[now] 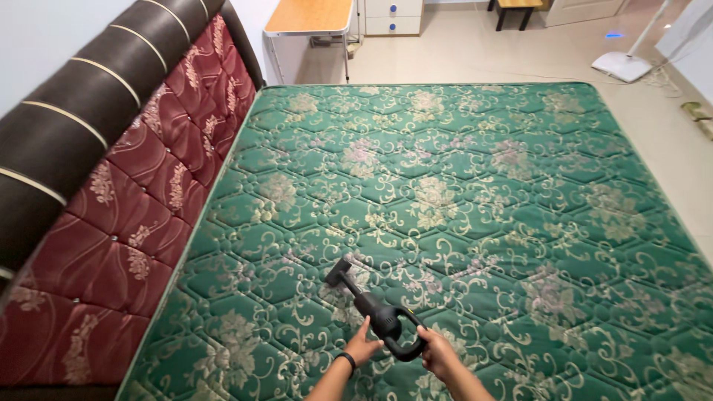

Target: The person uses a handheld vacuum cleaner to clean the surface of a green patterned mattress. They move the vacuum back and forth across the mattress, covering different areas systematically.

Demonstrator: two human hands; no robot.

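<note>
Green floral quilted mattress [475,200], red-brown headboard [126,171], black vacuum [375,308].

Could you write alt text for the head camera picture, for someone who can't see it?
Two bare hands, left hand and right hand, hold a black handheld vacuum with its nozzle on a green floral quilted mattress. A red and brown padded headboard stands at the left; a small wooden table is beyond.

Green floral mattress [475,186], black handheld vacuum [371,304]
</note>
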